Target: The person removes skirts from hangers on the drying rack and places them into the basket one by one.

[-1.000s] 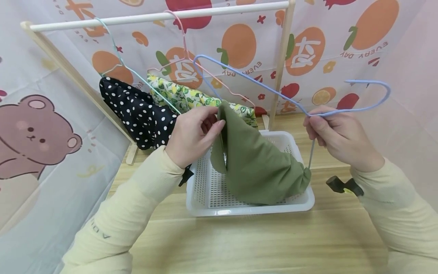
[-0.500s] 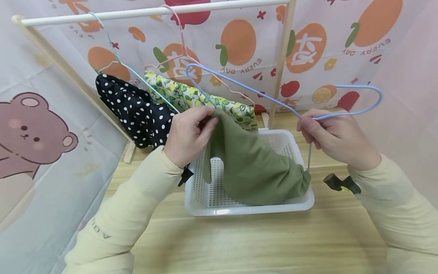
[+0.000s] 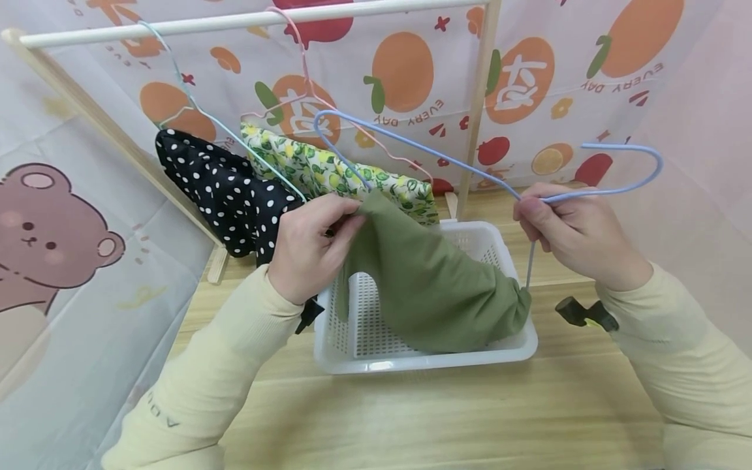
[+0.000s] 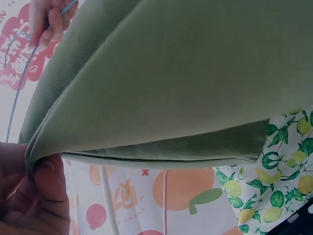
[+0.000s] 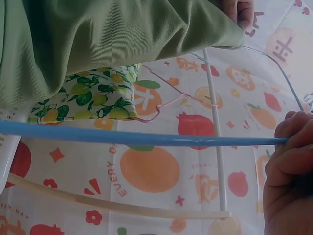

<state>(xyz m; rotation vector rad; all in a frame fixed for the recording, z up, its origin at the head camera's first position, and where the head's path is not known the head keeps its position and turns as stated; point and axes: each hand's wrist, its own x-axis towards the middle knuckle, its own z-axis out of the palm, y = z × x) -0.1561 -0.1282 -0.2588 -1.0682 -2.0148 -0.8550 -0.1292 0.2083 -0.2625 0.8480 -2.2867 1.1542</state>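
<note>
left hand [image 3: 313,247] pinches green cloth [image 3: 435,281], fingertips closed; right hand [image 3: 580,235] grips blue hanger [image 5: 146,138]. pinched edge now slightly further left, likely tensioning cloth over hanger.

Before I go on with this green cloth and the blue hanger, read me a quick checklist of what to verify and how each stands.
1. Right grip on the blue hanger near its hook: ok.
2. Left grip pinching an upper corner of the green cloth: ok.
3. Hanger's right side in the cloth: ok, the wire runs into bunched fabric.
4. Hanger's left bend inside the cloth: not ok, it sticks out above.
5. Cloth lifted off the white basket: cannot tell, contact is unclear.
6. Hook apart from the white rail: ok.
</note>
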